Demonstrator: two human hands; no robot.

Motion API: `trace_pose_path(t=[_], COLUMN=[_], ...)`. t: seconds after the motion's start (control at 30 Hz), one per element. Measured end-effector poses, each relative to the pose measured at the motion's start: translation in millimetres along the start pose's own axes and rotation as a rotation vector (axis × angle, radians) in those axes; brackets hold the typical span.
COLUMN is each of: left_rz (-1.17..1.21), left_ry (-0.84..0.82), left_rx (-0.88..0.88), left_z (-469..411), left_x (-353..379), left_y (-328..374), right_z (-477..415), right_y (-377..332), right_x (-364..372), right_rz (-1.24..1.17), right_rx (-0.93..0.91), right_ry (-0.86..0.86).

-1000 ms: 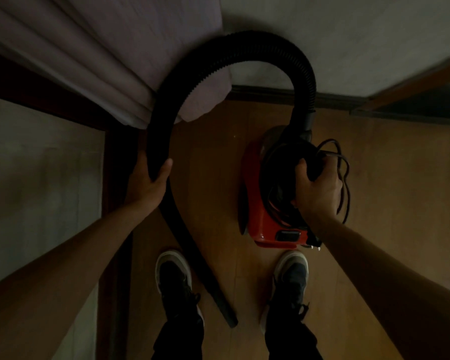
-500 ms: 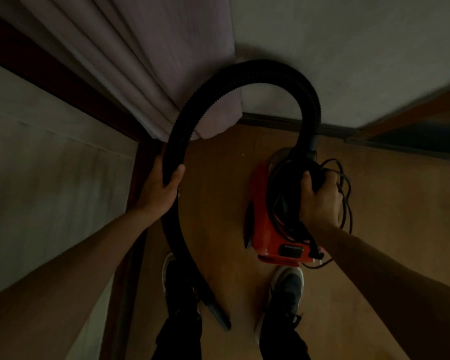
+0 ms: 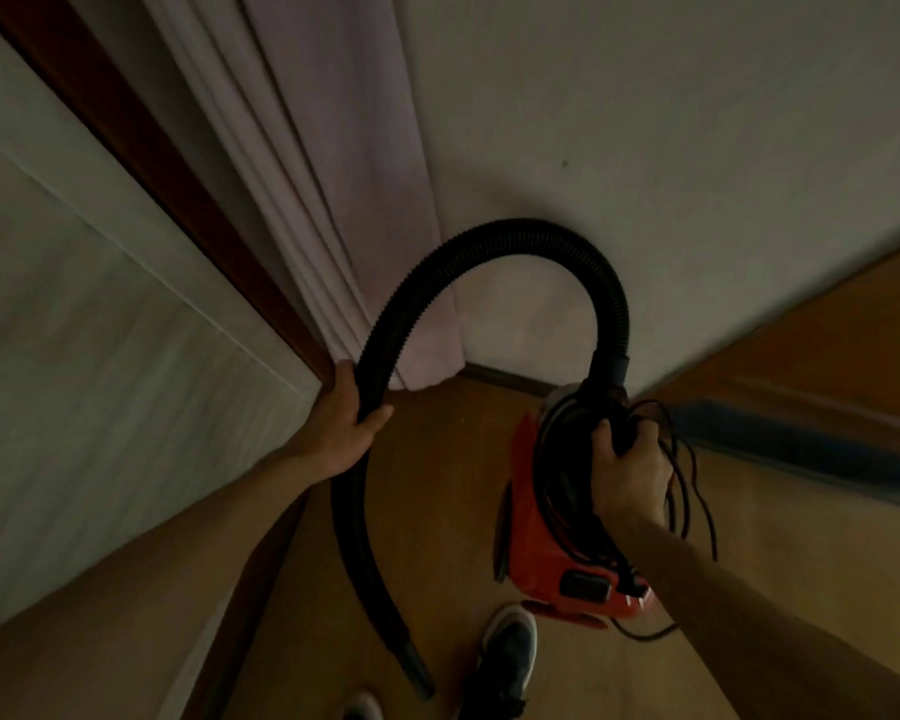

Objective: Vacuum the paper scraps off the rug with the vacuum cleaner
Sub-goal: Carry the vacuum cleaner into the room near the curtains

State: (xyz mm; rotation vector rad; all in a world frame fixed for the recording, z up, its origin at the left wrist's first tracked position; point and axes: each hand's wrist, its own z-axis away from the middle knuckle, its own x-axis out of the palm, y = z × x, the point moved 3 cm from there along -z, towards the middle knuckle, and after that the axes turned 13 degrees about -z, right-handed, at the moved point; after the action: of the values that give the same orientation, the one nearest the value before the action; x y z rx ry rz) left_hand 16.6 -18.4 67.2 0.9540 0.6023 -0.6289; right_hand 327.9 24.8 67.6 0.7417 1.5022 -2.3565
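At lower right, item one: my right hand [image 3: 627, 475], fingers curled tight round the black top handle of the red plastic canister vacuum cleaner [image 3: 536, 553], with loops of thin black power cord [image 3: 692, 491] caught in the same fist. Its forearm runs in from the bottom right corner, wrist straight, back of the hand turned up toward me. The canister sits under that hand over the brown wooden floor [image 3: 437, 485]; I cannot tell whether it is lifted clear.

Item two: my left hand [image 3: 341, 428], wrapped round the black ribbed flexible hose [image 3: 489, 241], thumb on the near side, fingers behind. Its forearm reaches in from the lower left, slightly raised.

Item three: the hose itself. Above the left hand it arches high and drops into the canister just beyond the right hand. Below the grip it curves down to a tapered black nozzle [image 3: 417, 667], low beside a dark shoe with a white sole [image 3: 510, 652].

Item four: surroundings. A pale pleated curtain [image 3: 333, 200] hangs behind the arch, next to a plain grey wall [image 3: 645, 148].
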Motion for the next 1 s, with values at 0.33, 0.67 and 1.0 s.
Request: trace_pose_path(t=[0.33,0.67,1.0], left_rz=[0.172,0.321,0.290], left_ry=[0.195,0.404,0.390], left_rx=[0.247,0.434,0.625], left_z=[82.8,178.9,256.9], left_x=[-85.5,-173.1,-258.6], left_y=[82.9,177.4,276.8], right_z=[75.3,170.5,239.7], right_y=[-99.2,-213.5,-304.7], right_x=[-105.4,-223.0,-336.7], right_rz=[-0.008,-0.110,-0.214], right_rx=[-0.103,-0.276,-0.395], right_ry=[0.104,0.247,0.440])
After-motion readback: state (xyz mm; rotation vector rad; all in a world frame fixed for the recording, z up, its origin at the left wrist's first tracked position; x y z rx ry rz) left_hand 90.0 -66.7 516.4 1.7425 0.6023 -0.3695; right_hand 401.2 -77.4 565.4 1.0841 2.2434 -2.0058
